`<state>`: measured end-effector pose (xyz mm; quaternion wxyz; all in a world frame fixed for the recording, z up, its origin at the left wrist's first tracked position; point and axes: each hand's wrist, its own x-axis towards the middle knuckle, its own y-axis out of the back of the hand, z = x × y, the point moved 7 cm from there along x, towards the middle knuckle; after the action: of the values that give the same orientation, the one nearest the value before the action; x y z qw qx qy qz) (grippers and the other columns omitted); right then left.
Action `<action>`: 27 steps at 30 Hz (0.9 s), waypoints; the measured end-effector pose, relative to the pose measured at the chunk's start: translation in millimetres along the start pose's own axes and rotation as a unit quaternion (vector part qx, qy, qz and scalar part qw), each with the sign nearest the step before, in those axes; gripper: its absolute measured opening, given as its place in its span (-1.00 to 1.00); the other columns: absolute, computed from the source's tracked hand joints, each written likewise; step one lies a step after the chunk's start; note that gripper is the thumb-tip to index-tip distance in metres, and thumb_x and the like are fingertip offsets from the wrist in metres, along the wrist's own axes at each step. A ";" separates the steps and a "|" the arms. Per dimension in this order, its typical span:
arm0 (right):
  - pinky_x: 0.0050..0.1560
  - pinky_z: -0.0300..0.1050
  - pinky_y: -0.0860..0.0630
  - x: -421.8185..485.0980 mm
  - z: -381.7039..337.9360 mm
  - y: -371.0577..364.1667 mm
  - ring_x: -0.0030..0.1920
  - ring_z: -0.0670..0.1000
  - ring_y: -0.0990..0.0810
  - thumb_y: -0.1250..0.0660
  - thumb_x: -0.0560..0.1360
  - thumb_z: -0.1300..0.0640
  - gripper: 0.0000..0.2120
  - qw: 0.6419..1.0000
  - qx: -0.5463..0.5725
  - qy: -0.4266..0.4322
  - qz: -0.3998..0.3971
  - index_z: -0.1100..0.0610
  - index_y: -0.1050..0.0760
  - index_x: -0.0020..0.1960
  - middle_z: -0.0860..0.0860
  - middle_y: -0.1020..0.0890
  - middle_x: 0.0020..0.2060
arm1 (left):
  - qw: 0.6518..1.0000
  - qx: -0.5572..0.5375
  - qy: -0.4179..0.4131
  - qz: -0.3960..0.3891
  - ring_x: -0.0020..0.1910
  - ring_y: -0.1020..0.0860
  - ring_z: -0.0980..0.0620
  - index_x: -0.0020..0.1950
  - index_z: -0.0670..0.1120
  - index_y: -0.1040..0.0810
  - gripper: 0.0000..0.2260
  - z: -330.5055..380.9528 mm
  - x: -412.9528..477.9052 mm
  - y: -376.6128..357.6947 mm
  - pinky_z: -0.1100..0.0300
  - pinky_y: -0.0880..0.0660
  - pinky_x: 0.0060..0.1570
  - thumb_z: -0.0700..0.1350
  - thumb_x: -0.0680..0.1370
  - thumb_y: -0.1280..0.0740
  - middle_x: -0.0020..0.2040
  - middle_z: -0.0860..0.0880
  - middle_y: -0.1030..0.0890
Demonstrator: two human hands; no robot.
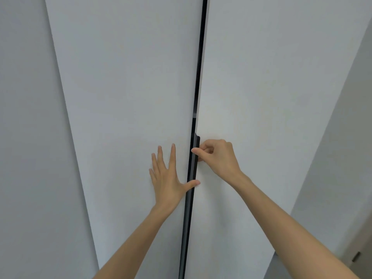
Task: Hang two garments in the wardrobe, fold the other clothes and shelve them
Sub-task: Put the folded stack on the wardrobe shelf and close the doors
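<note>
Fingers: right hand [219,156] pinches black handle [197,141] | left hand [168,178] flat on white wardrobe door [130,97]

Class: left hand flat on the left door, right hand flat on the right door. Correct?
No. The head view shows the right hand pinching the dark handle strip; the left hand does lie flat on the left door.

The left wardrobe door [124,97] and right wardrobe door [271,87] are plain pale grey-white. The handle strip [189,202] between these 2 is black. The wall [346,158] is light grey.
</note>
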<state>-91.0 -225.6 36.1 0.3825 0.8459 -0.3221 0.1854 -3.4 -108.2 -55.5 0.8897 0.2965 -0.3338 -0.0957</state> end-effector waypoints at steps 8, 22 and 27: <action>-0.15 -0.17 -0.59 39.8 16.9 -17.2 -0.36 -0.18 -0.65 -0.43 0.46 0.05 -0.81 1.000 -0.026 -0.012 0.012 0.12 -0.57 -0.26 -0.03 -0.66 -0.40 | 0.999 0.032 -0.035 -0.010 0.44 0.47 -0.01 0.45 0.22 0.40 0.07 -9.6 38.8 -21.2 -0.27 0.17 0.43 0.28 0.34 -0.43 0.46 0.04 0.49; -0.16 -0.09 -0.61 65.2 29.8 -26.1 -0.39 -0.18 -0.63 -0.42 0.46 0.07 -0.79 0.999 -0.035 -0.009 0.028 0.20 -0.55 -0.25 -0.01 -0.64 -0.43 | 0.997 0.034 -0.074 -0.003 0.49 0.39 -0.05 0.53 0.18 0.27 -0.12 -7.9 54.8 -40.4 -0.34 0.20 0.39 0.21 0.46 -0.32 0.51 0.00 0.40; -0.17 -0.09 -0.61 69.3 29.4 -26.7 -0.41 -0.18 -0.62 -0.43 0.45 0.09 -0.79 0.999 -0.044 -0.016 0.029 0.21 -0.54 -0.26 -0.01 -0.63 -0.44 | 0.995 0.074 -0.066 -0.002 0.47 0.41 -0.06 0.52 0.16 0.30 -0.07 -4.5 57.9 -39.9 -0.37 0.19 0.38 0.18 0.45 -0.37 0.49 0.00 0.43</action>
<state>-20.5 -262.7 42.0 0.4083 0.8217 -0.3601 0.1685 44.6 -159.5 -50.7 0.8412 0.3552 -0.3972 -0.0920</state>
